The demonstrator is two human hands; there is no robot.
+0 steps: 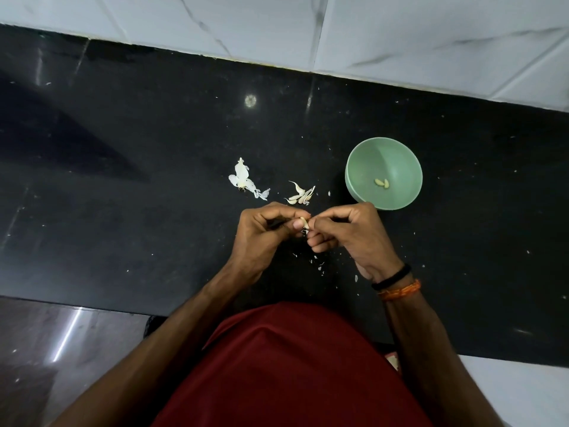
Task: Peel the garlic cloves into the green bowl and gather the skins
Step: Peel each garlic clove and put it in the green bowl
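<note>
The left hand (261,232) has its fingers curled in, and its thumb and forefinger pinch one garlic clove (304,224) from the left side. The right hand (345,234) meets it from the other side, fingers likewise curled, its fingertips (312,224) nipping the same clove, so the two hands touch around it above the black counter (123,211). Only a small pale part of the clove shows between the thumbs, with a wisp of root or skin hanging below it.

Reading from the left: a cluster of white papery skins (244,180) lies on the counter beyond the left hand, well apart from the bowl. Next to the right, just beyond the knuckles, is a small heap of garlic cloves (300,194) with curled tails; how many are in it cannot be told, as they overlap. Small flakes of skin (317,261) are scattered on the counter near the person, under and between the wrists.

Further right stands the green bowl (400,158), just beyond the right hand, its near rim partly hidden by the knuckles. Two peeled cloves (381,182) lie side by side, touching, in its bottom.

The right wrist wears two bands, a black band (392,276) and an orange thread (400,291) just behind it.
</note>
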